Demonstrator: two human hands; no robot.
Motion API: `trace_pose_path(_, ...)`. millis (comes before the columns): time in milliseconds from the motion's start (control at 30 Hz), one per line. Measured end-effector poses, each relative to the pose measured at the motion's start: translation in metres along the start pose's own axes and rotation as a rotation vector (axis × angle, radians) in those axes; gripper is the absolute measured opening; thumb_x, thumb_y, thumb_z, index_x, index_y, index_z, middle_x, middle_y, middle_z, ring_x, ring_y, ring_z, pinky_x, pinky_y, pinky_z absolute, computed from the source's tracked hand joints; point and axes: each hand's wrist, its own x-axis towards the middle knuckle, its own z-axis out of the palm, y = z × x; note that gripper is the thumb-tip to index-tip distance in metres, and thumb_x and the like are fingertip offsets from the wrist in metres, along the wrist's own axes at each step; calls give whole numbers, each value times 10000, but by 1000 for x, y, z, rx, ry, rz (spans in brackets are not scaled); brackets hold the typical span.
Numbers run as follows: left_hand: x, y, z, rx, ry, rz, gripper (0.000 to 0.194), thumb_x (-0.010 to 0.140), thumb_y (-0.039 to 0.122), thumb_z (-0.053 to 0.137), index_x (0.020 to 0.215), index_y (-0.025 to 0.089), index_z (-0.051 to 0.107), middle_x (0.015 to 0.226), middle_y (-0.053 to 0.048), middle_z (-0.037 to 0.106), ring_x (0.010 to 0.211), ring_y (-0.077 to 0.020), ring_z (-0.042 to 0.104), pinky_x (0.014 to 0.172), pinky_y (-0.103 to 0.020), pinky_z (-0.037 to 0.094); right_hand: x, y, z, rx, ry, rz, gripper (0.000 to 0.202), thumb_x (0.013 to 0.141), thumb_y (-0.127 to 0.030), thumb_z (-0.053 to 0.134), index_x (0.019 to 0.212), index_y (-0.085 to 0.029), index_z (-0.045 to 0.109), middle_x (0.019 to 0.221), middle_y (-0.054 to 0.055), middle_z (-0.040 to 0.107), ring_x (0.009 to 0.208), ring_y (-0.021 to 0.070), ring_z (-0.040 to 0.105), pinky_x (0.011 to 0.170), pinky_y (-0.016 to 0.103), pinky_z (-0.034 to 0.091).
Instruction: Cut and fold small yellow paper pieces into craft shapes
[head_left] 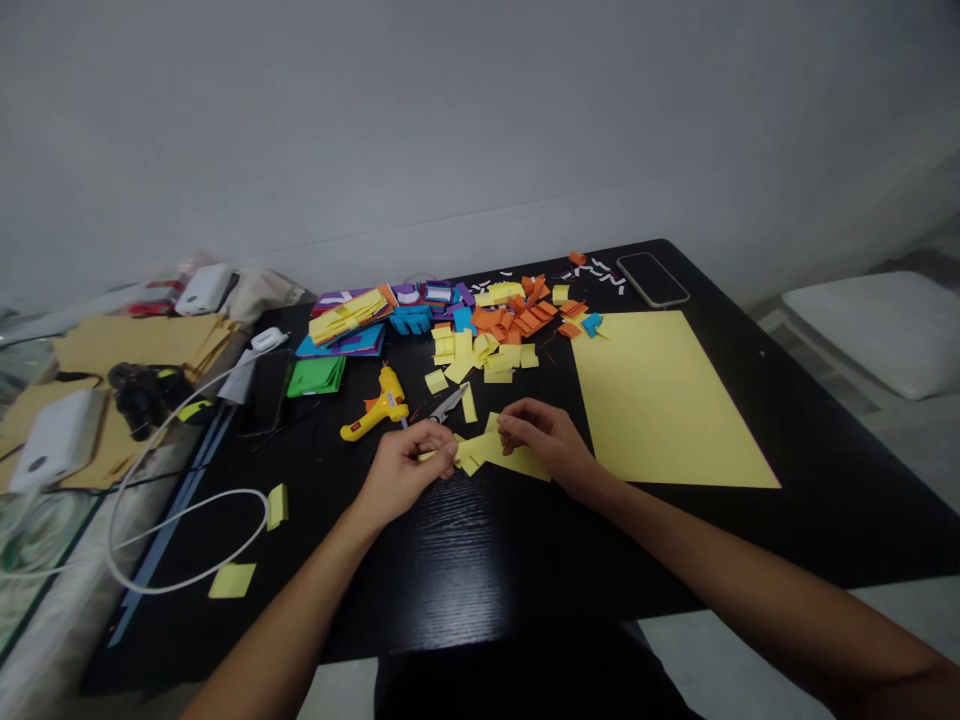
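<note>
Fingers of the left hand (405, 470) close on one end of a yellow strip (477, 447); those of the right hand (553, 445) pinch at its other end, their exact contact partly hidden. The strip spans the hands above the worktop (450, 570), over loose yellow pieces. Light, even tension keeps the paper straight; a hard squeeze is likely to crease it. Scissors (451, 402) and a glue gun (383, 402) lie just beyond the left hand, so low, small wrist movements suit best.

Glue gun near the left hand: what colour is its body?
The glue gun is yellow, best seen in the head view.
</note>
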Motion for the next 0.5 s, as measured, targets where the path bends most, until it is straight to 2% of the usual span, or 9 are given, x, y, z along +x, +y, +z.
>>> trace_pose_path(100, -2, 1, 7, 10, -36, -1, 172, 881, 304, 679, 823, 142, 670, 612, -2, 666, 540, -114, 633, 548, -220, 539, -7, 0, 6, -96, -137, 6, 334, 788, -491, 783, 843, -169, 712, 701, 9, 689, 645, 149, 660, 667, 293, 546)
trace_pose_path(200, -4, 1, 10, 17, -45, -9, 186, 884, 314, 678, 815, 142, 674, 621, -2, 669, 542, -111, 636, 553, -216, 536, -11, 1, 8, -147, -171, 23, 317, 812, -482, 765, 838, -169, 723, 670, 17, 703, 629, 156, 661, 660, 297, 539)
trace_pose_path(333, 0, 1, 2, 7, -18, -22, 203, 872, 335, 691, 811, 142, 670, 588, 1, 668, 520, -113, 633, 545, -218, 532, -6, 2, 2, -112, -96, -21, 272, 812, -437, 767, 805, -170, 715, 660, 8, 697, 633, 150, 663, 685, 293, 537)
trace_pose_path(500, 6, -2, -17, -12, 96, -29, 232, 856, 356, 711, 793, 139, 660, 621, -18, 691, 503, -113, 626, 526, -224, 521, 1, -1, -4, -80, 26, -29, 274, 796, -432, 775, 805, -168, 702, 643, 8, 700, 591, 148, 659, 668, 300, 543)
